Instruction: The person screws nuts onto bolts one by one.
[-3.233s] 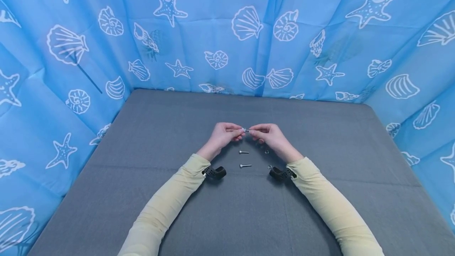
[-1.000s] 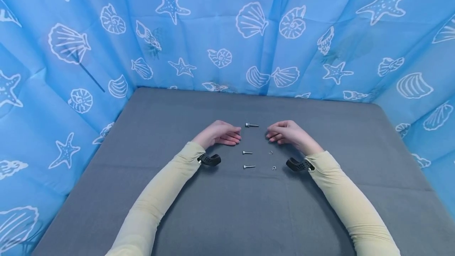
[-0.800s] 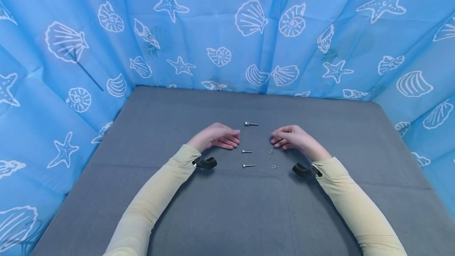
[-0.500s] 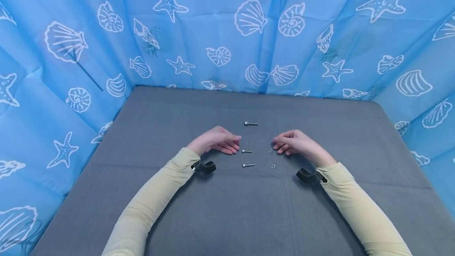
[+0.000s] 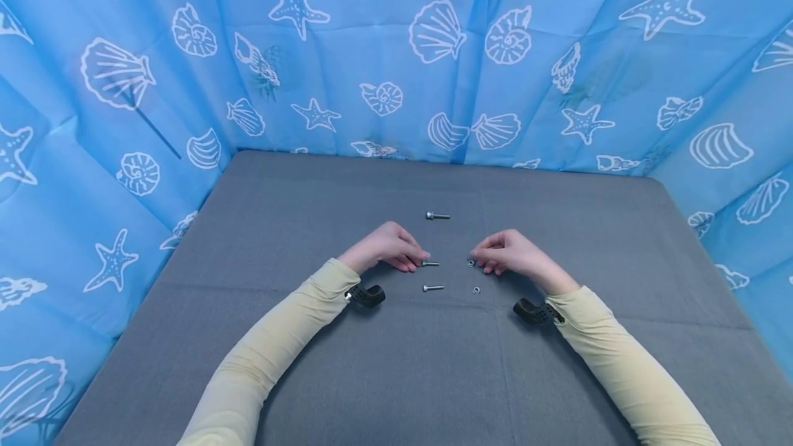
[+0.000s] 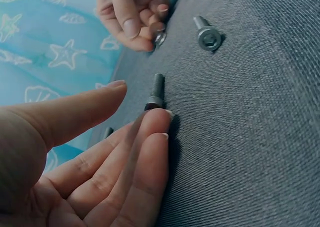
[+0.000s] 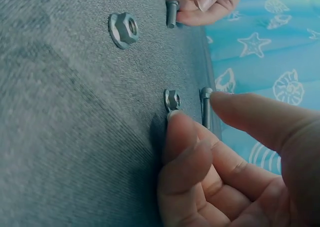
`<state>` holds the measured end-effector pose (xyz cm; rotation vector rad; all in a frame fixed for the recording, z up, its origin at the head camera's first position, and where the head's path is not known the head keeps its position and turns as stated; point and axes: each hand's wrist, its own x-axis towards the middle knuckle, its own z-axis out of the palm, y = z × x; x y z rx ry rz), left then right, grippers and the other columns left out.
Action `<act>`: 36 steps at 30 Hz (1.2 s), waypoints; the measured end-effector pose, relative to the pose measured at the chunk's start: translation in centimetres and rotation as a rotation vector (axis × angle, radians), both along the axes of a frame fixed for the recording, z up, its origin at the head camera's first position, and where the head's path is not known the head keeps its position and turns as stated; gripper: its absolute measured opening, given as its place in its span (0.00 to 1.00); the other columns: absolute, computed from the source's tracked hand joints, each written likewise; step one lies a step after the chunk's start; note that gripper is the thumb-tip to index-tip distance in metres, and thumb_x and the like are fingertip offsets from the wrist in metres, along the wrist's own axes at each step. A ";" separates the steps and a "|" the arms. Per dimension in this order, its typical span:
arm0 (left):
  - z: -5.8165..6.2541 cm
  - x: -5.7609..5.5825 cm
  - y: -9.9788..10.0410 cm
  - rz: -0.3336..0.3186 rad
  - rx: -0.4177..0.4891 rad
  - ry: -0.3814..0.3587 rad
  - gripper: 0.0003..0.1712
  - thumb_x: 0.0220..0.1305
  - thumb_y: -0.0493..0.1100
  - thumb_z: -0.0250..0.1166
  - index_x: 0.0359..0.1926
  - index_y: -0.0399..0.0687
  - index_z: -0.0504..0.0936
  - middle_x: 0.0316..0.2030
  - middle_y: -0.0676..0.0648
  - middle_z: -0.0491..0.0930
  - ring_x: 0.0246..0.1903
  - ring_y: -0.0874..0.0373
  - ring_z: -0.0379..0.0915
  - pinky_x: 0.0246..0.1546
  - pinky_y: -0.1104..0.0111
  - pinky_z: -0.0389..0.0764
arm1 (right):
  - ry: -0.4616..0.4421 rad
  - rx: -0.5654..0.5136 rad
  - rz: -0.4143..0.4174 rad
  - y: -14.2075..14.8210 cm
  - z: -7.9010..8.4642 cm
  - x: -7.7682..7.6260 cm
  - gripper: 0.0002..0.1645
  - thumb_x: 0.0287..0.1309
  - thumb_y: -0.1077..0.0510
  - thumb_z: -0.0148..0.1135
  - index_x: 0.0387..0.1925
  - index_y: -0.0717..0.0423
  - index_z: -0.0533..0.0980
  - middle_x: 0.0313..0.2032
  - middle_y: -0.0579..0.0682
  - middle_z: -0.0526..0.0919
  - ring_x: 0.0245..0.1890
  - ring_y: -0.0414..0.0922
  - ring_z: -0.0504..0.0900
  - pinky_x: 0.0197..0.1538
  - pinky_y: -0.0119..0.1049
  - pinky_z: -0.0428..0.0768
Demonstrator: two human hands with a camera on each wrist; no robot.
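My left hand [image 5: 390, 246] is over the middle socket-head bolt [image 5: 431, 264]. In the left wrist view, its fingertips are right at the head of that bolt [image 6: 157, 91], while the thumb stands apart from them. The right hand [image 5: 511, 255] reaches down to the nearer-by flange nut [image 5: 471, 263]. Seen from the right wrist, one fingertip is at the edge of this nut [image 7: 173, 100], and the thumb is spread away. Both bolt and nut lie on the grey cloth.
A bolt with a nut on its shank by the head [image 5: 438, 216] lies farther back on the grey table [image 5: 384, 377]. Toward the front lie another bolt [image 5: 434, 288] and flange nut [image 5: 476, 290]. A blue shell-print curtain [image 5: 347, 54] hangs behind.
The bolt with the nut, earlier held between both hands, now lies on the table. Both hands have since come toward the front, the left to the middle bolt, the right to a nut.
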<state>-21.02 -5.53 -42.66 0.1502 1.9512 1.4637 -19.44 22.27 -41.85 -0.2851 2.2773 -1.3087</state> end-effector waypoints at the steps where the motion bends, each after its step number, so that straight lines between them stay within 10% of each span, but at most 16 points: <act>1: 0.0 0.0 0.1 0.003 -0.006 0.012 0.11 0.56 0.39 0.72 0.37 0.35 0.85 0.27 0.43 0.84 0.22 0.60 0.80 0.25 0.70 0.84 | 0.022 0.018 0.009 -0.1 0.0 0.0 0.16 0.63 0.58 0.61 0.42 0.72 0.79 0.26 0.51 0.83 0.23 0.40 0.80 0.24 0.30 0.79; 36: -0.4 0.7 0.8 -0.015 -0.152 0.236 0.04 0.53 0.37 0.73 0.28 0.41 0.86 0.23 0.48 0.84 0.21 0.59 0.81 0.25 0.69 0.84 | 0.107 0.102 0.035 -0.5 -0.1 0.2 0.08 0.57 0.63 0.66 0.35 0.67 0.81 0.22 0.48 0.80 0.23 0.40 0.76 0.24 0.34 0.80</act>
